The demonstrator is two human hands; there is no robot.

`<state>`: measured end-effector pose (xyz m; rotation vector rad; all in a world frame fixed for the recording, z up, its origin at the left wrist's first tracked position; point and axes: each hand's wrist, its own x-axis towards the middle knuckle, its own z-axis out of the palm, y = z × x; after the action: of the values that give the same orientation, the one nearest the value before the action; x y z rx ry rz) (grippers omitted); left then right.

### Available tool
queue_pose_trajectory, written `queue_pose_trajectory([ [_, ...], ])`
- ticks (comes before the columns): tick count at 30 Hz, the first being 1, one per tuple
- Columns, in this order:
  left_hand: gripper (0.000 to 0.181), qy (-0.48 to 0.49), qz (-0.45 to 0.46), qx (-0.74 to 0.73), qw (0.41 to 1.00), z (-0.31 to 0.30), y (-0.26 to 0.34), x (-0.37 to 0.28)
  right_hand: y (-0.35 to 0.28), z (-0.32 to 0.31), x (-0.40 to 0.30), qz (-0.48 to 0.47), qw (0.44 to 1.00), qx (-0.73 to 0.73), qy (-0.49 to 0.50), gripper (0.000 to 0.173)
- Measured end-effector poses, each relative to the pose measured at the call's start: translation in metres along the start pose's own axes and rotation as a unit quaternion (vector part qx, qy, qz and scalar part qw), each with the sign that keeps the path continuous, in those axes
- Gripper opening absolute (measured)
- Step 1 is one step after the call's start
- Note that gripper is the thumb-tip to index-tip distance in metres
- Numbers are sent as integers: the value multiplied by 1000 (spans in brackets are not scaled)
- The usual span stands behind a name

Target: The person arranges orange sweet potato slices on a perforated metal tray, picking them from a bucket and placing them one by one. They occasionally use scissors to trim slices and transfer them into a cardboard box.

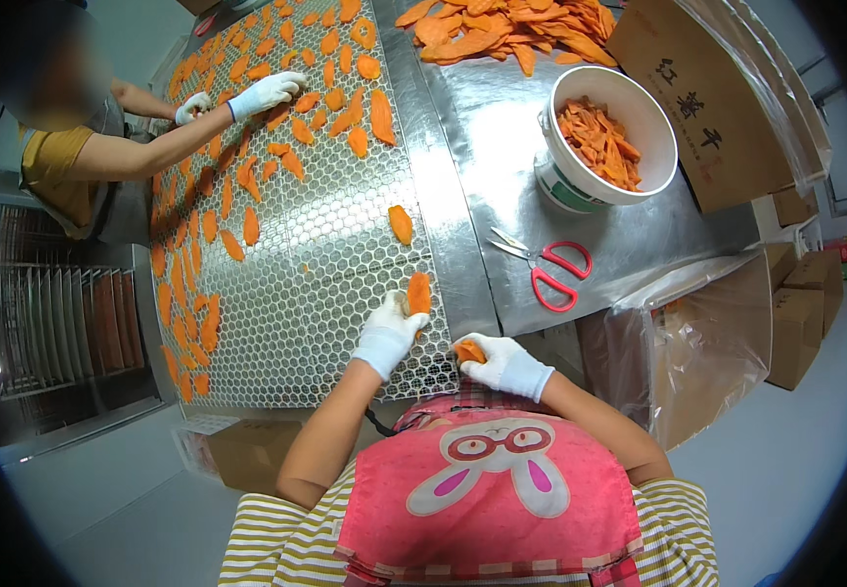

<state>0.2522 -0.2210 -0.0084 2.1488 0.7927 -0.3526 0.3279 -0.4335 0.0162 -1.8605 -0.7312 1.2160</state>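
My left hand point(388, 332), in a white glove, grips an orange dried sweet potato slice point(419, 293) over the near right corner of the white mesh drying tray point(335, 293). Just right of the tray's corner, my gloved right hand point(498, 361) is closed around another orange piece point(470, 351). A single slice point(400, 224) lies on the mesh beyond my left hand. Many more slices lie spread over the tray's far and left parts. Red-handled scissors point(541, 264) lie with blades apart on the steel table point(460, 257), beyond my right hand.
A white bucket point(614, 136) of orange pieces stands at the right, below a slice pile point(511, 29) and beside a cardboard box point(702, 95). A plastic-lined box point(709, 352) is at the table's right edge. At the upper left, a co-worker's gloved hands point(269, 94) reach over the tray.
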Motion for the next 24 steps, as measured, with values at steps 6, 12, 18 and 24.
queue_pose_trajectory([
  [6, 60, -9, -112, 272, 956, 0, 53, 14, 25, -37, 5, -14, 996, 46, 72, 37],
  [12, 45, 106, -83, 142, 981, 15, 39, 14, 24, -73, 27, -50, 995, 43, 74, 36],
  [18, 34, 123, -123, 90, 981, 16, 42, 14, 0, -94, 69, -123, 983, -119, 59, 37],
  [24, 31, 75, -61, -80, 992, 0, 20, 9, -34, -96, 122, -115, 982, -139, 63, 23],
])
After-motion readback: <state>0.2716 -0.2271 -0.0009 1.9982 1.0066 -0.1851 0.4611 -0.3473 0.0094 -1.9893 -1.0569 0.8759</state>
